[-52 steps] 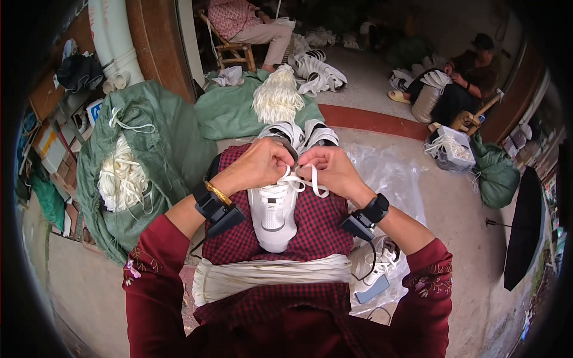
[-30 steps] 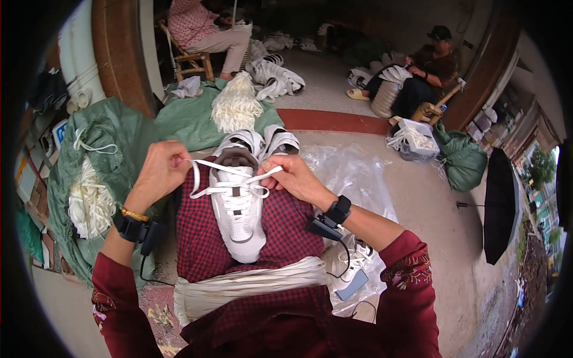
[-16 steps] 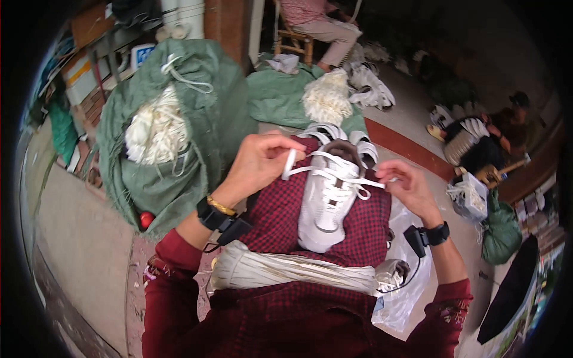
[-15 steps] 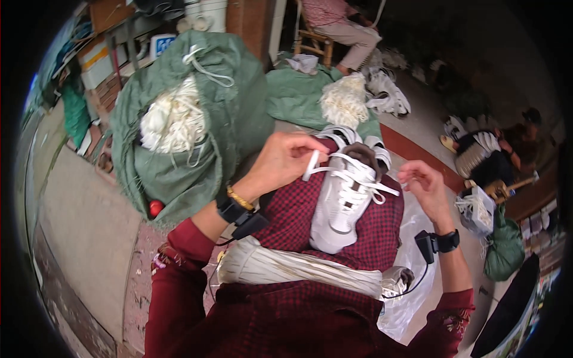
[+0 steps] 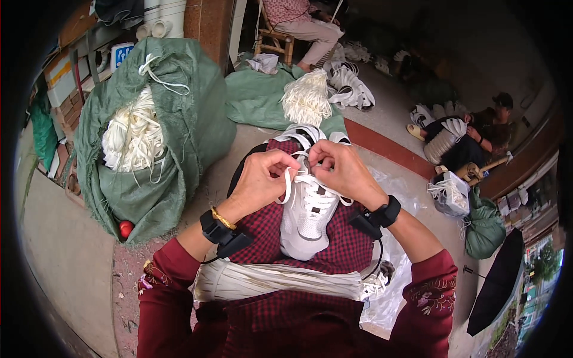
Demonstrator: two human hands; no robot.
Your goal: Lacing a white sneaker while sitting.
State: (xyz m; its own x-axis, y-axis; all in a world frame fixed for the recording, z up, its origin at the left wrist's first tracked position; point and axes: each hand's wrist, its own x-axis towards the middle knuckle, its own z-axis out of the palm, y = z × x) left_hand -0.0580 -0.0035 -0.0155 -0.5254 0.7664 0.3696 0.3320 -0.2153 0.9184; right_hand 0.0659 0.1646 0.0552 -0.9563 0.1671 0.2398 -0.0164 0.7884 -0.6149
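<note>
A white sneaker (image 5: 307, 218) rests on my lap over the red-and-black checked cloth (image 5: 355, 238), its toe toward me. Between the thumb and fingers of my left hand (image 5: 262, 176) a white shoelace (image 5: 288, 185) is pinched, hanging in a loop beside the shoe. My right hand (image 5: 346, 173) is closed in a pinch at the top of the lacing, close to my left fingertips; lace seems to run into it, though the fingers partly cover it. A thick bundle of white laces (image 5: 268, 280) lies across my waist.
At left stands a green sack (image 5: 197, 113) of white laces (image 5: 134, 134), a red ball (image 5: 126, 228) by its base. More laces (image 5: 306, 98) and shoes (image 5: 352, 86) lie ahead. One person (image 5: 304, 30) sits on a chair, another (image 5: 483, 128) at right. A black umbrella (image 5: 495, 286) lies at right.
My right hand has come in from the right to the shoe's lacing and closed in a pinch. My left hand keeps its lace near the shoe's top. The view has shifted to the right.
</note>
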